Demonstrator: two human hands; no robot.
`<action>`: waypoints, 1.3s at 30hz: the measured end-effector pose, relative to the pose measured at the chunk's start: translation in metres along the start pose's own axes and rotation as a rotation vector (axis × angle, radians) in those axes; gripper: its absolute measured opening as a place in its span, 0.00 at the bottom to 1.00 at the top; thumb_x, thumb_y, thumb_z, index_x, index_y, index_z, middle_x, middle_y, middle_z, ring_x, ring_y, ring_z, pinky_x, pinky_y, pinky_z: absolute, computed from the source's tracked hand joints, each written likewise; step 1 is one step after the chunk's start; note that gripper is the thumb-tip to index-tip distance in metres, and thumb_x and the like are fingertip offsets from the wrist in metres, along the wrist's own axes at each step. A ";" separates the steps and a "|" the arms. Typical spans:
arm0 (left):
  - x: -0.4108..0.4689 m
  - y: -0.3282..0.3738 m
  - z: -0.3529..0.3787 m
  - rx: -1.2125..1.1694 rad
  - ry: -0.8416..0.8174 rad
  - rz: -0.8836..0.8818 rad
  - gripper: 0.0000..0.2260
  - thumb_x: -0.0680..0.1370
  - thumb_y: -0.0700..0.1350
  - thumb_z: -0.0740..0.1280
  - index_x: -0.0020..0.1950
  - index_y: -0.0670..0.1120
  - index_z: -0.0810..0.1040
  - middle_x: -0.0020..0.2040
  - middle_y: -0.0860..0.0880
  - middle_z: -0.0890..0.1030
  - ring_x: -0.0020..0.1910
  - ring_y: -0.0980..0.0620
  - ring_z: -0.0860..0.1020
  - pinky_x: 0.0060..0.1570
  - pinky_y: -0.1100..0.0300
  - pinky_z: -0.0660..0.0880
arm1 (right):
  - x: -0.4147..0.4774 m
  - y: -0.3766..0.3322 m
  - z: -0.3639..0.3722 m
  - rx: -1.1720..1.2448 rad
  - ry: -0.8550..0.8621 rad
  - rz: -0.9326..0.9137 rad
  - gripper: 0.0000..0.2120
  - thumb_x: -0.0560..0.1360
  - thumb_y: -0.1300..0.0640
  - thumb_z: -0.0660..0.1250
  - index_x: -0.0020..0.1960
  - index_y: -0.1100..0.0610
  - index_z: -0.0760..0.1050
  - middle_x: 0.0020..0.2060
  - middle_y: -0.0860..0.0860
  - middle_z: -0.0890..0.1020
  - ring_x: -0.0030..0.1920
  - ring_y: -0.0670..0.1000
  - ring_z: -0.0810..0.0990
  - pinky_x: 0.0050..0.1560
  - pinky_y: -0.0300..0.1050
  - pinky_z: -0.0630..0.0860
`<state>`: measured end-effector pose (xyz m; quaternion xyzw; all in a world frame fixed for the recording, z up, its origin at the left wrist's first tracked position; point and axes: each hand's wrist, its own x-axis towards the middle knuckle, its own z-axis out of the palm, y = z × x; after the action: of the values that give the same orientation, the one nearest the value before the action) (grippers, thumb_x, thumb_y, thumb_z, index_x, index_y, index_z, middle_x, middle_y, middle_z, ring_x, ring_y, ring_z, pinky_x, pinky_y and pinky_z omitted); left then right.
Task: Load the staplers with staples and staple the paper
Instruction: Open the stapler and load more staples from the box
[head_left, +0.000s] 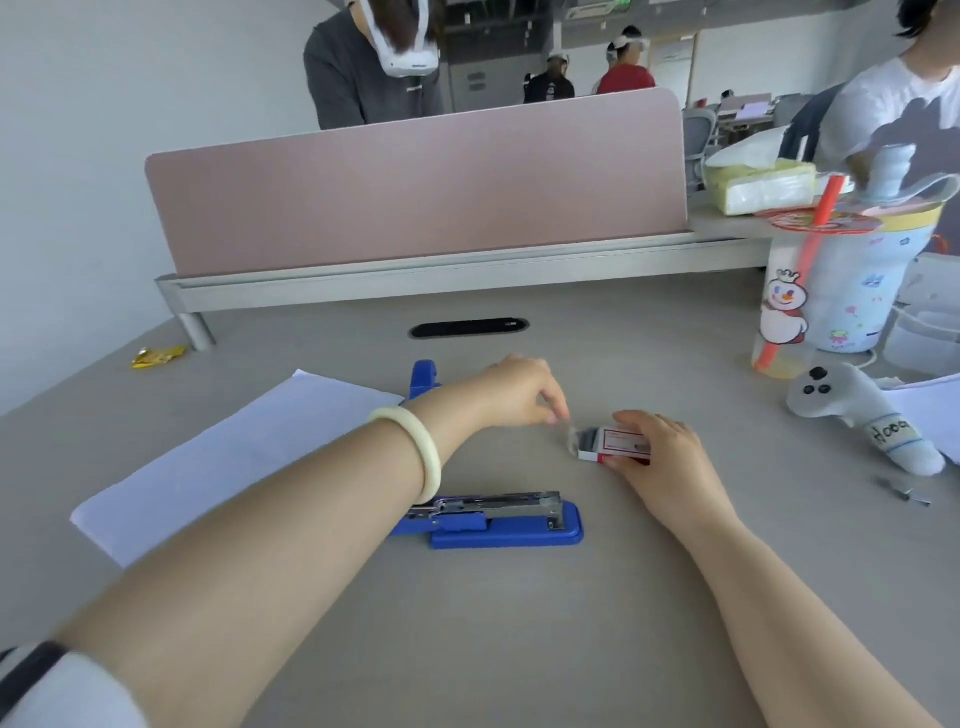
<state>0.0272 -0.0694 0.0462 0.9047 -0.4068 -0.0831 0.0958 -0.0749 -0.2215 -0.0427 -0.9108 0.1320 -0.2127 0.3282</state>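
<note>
A blue stapler (498, 519) lies open on the grey desk, its metal staple channel facing up. My left arm partly hides a second blue stapler (423, 379) behind it. White paper (234, 452) lies at the left. My right hand (660, 447) holds a small red-and-white staple box (615, 445) down on the desk, its open end pointing left. My left hand (519, 395) hovers just left of that opening, fingertips pinched together close to the box's flap; whether they hold anything is too blurred to tell.
A tall drink cup (841, 291) with a red straw stands at the right, a white controller (862, 415) beside it and loose staples (904, 491) nearby. A yellow wrapper (156, 357) lies far left. A pink divider (415, 192) backs the desk; a person stands behind it.
</note>
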 end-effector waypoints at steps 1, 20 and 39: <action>-0.005 -0.005 -0.005 -0.041 -0.015 0.004 0.10 0.77 0.44 0.64 0.56 0.48 0.81 0.54 0.48 0.74 0.57 0.48 0.72 0.55 0.59 0.67 | 0.000 0.000 0.000 -0.006 -0.003 -0.003 0.22 0.72 0.57 0.70 0.65 0.55 0.72 0.60 0.52 0.78 0.64 0.55 0.69 0.59 0.46 0.68; 0.003 -0.002 0.018 -0.112 0.058 -0.062 0.11 0.74 0.51 0.68 0.49 0.46 0.83 0.44 0.51 0.76 0.49 0.50 0.73 0.45 0.59 0.68 | -0.008 -0.022 0.004 0.003 0.002 -0.118 0.21 0.70 0.57 0.72 0.62 0.54 0.75 0.56 0.49 0.79 0.60 0.52 0.69 0.52 0.37 0.63; 0.008 -0.001 0.034 -0.429 0.039 -0.390 0.12 0.70 0.45 0.69 0.50 0.40 0.83 0.42 0.44 0.79 0.42 0.46 0.75 0.43 0.56 0.71 | -0.008 -0.019 0.006 -0.007 -0.049 -0.097 0.22 0.71 0.56 0.71 0.65 0.51 0.72 0.59 0.47 0.77 0.62 0.48 0.67 0.53 0.36 0.63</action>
<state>0.0251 -0.0781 0.0124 0.9263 -0.1962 -0.1668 0.2749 -0.0775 -0.2006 -0.0366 -0.9223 0.0802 -0.2055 0.3174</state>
